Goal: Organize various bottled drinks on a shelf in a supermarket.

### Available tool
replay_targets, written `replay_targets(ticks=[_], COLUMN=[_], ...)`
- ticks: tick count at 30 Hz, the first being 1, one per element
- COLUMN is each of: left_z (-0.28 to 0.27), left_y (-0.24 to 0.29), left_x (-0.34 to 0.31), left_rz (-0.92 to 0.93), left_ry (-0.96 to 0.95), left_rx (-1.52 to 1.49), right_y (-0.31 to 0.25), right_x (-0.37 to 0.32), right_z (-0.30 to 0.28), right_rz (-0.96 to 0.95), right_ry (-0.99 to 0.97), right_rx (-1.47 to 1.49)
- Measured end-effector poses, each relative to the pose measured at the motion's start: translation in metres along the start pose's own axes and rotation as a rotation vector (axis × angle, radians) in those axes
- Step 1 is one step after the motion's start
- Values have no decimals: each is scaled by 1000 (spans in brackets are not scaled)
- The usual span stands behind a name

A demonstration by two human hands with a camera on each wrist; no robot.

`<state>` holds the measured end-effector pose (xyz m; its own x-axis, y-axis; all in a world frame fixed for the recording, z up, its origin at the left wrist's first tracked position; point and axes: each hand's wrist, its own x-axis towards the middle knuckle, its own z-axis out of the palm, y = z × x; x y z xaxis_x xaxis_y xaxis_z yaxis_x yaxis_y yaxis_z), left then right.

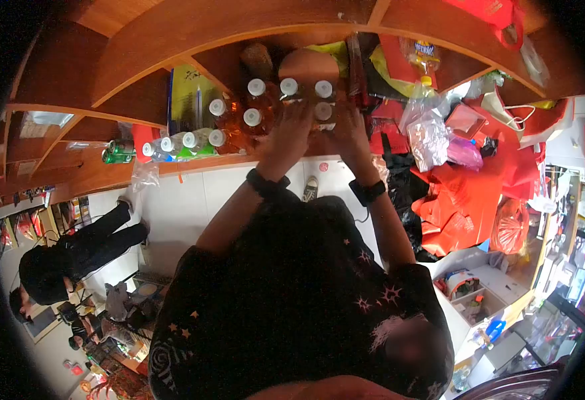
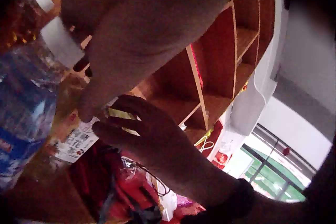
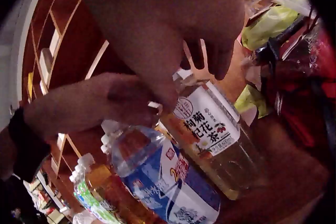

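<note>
In the head view my left hand [image 1: 287, 137] and right hand [image 1: 351, 143] reach into a wooden shelf, one on each side of a white-capped bottle. The right wrist view shows it as a pale tea bottle [image 3: 210, 124] with a white label, standing upright. My right thumb lies by its neck, the fingers hanging loosely past its far side. My left fingers extend from the other side, right at the label's edge. Beside it stands a clear bottle with a blue label [image 3: 163, 174], just below my left hand. Part of the left fingers is hidden.
Several more white-capped bottles [image 1: 217, 137] line the shelf to the left, with green cans [image 1: 118, 152] beyond. Red bags [image 1: 462, 207] and a crumpled clear bag [image 1: 429, 143] crowd the right. Shelf dividers [image 1: 209, 73] rise behind. Another person [image 1: 59, 263] is at the left.
</note>
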<state>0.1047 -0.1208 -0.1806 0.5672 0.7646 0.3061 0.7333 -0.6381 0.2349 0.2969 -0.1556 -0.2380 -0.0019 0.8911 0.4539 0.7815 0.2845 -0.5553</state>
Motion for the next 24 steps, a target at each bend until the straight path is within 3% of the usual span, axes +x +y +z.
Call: replay_targets(ticks=[4, 6, 8, 10, 13, 15, 17, 21, 22, 24], left_z=[22, 25, 22, 33, 82, 87, 59, -87, -91, -131], left_y=[3, 1, 8, 15, 8, 1, 5, 35, 28, 22], left_x=[3, 4, 4, -1, -2, -3, -7, -2, -6, -8], left_rz=[-106, -28, 110, 64, -70, -39, -45, 117, 107, 180], left_ry=[-30, -41, 112, 118, 119, 85, -9, -26, -111, 71], left_rx=[-55, -113, 19, -121, -559, -626, -677, -257, -228, -281], right_y=[-14, -16, -21, -23, -23, -24, -41, -65, -84, -120], right_x=[-9, -10, -15, -21, -22, -20, -12, -1, 9, 29], right_z=[-3, -8, -12, -14, -16, -23, -46, -87, -104, -133], right_rz=[103, 181, 245, 296, 207, 189, 91, -53, 32, -147], right_ry=[-106, -169, -196, -185, -161, -183, -200, -213, -206, -103], right_rx=[88, 146, 276, 477, 288, 288, 166, 4, 79, 57])
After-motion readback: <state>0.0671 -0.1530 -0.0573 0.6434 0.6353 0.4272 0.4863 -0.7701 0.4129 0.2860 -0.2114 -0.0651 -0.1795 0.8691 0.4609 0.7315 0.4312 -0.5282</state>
